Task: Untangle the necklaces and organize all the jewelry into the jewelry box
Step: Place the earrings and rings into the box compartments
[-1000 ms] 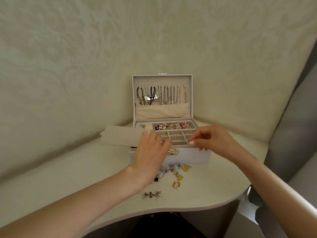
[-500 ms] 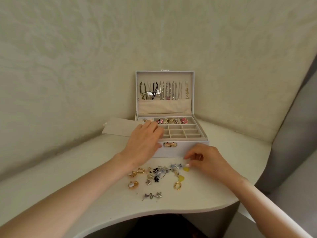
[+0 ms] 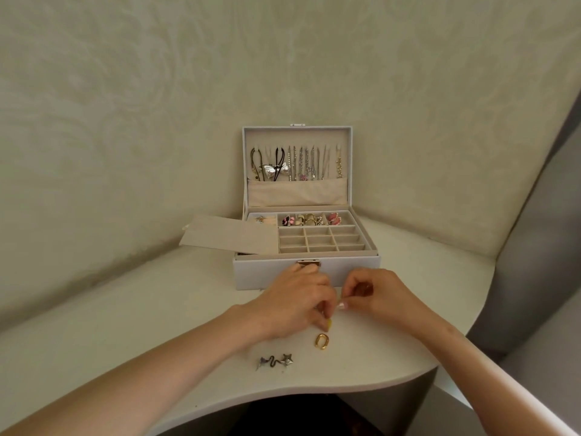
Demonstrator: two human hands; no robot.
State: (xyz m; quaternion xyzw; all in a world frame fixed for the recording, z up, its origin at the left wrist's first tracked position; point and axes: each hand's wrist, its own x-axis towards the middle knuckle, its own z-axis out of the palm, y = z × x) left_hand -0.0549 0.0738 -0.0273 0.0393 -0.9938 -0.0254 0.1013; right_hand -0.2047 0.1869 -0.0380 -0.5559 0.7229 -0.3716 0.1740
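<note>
A yellow charm (image 3: 329,324) is lying on the bench (image 3: 125,325) in front of the box (image 3: 267,273), peeking out right at the fingertips of the left hand (image 3: 295,305). That hand is arching palm-down over the spot with its fingers curling toward the charm; whether it is actually pinching the charm cannot be told. The right hand (image 3: 377,295) is sitting just beside it, fingers curling inward with the fingertips (image 3: 343,305) nearly meeting the left hand's, and what it is holding, if anything, is too small to tell. A gold ring (image 3: 322,341) is lying just nearer the person than the charm, apart from both hands. A silver star piece (image 3: 276,361) is lying near the bench's front edge, beside the left wrist. Behind the hands the box is standing open, its clasp (image 3: 308,263) showing just above the left knuckles. Its lid (image 3: 297,133) is standing upright with necklaces (image 3: 301,163) hanging in a row inside it. Rings (image 3: 309,219) are sitting in the tray's rear compartments, with a grid of small compartments in front of them. A beige flap (image 3: 229,234) is lying over the box's left side, jutting out beyond it. The bench is running into a corner of the pale patterned wall (image 3: 157,89).
</note>
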